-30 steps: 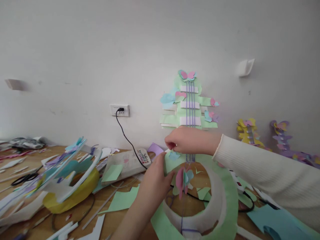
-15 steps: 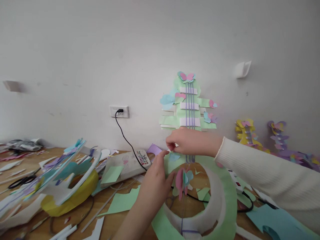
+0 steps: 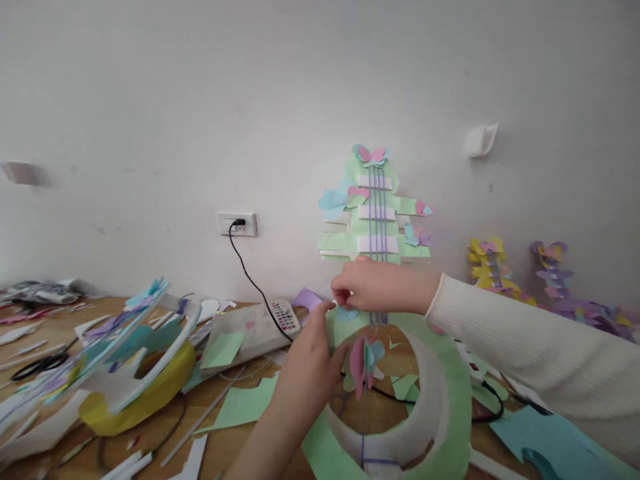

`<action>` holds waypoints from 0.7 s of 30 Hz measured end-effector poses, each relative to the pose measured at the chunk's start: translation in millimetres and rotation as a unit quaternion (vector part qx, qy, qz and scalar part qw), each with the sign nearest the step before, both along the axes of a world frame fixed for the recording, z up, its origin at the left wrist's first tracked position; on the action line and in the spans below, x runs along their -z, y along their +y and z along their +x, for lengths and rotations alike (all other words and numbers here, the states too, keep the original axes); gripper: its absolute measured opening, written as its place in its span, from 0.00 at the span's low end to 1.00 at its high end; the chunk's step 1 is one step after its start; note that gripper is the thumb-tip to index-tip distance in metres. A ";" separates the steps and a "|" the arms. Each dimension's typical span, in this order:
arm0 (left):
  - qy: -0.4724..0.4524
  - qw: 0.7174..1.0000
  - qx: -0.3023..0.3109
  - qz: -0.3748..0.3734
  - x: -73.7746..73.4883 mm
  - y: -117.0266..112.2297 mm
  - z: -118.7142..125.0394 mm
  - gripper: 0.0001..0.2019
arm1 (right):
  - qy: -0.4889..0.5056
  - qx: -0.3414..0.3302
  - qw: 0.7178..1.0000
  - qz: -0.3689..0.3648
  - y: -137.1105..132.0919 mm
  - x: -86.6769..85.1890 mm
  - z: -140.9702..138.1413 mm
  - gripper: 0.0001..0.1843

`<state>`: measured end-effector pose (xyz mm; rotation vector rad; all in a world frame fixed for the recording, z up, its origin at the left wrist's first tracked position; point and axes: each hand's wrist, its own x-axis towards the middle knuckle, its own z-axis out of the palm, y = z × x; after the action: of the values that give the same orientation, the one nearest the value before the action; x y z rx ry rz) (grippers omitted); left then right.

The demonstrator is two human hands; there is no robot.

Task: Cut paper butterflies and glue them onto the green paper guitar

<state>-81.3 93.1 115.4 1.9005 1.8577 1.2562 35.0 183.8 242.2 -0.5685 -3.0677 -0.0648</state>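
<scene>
A light-green paper guitar [image 3: 453, 400] leans upright before me, with purple yarn strings, white paper bands across its neck and a round opening in its body. My left hand [image 3: 313, 353] is closed on the left edge of the body, its thumb by the opening. Over the base of the neck, my right hand [image 3: 373, 283] is pinched, fingertips close to my left index finger. What the pinch holds is hidden. Just below it lies a light-blue paper cutout [image 3: 347, 315] on the green paper. A pink and blue paper butterfly [image 3: 367, 363] hangs at the opening.
A yellow-sided paper instrument [image 3: 145, 400] lies at left among scraps and black scissors [image 3: 43, 365]. Behind are a marker case [image 3: 245, 333] and a power cord [image 3: 250, 273] running to a wall socket [image 3: 247, 227]. Blue paper [image 3: 555, 433] and smaller paper guitars [image 3: 487, 263] are at right.
The view has shifted very slightly. Both hands stay at nearly the same spot on the guitar, with the right fingertips a touch closer to the blue cutout.
</scene>
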 end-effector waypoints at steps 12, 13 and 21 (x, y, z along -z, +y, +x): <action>-0.011 1.000 0.005 0.007 -2.4 -1.4 -0.6 0.20 | 0.039 0.005 0.998 0.056 4.5 -4.8 5.3 0.09; -0.010 1.000 0.004 0.007 -2.2 -1.4 -0.7 0.20 | 0.037 0.008 0.998 0.058 4.3 -4.6 5.8 0.09; -0.006 1.000 0.004 0.001 -1.9 -1.2 -0.6 0.21 | 0.004 -0.002 0.998 0.070 3.9 2.4 6.6 0.07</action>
<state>-81.9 91.9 117.3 1.8946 1.8416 1.2639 41.6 187.7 239.8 -0.5539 -3.0250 -0.2754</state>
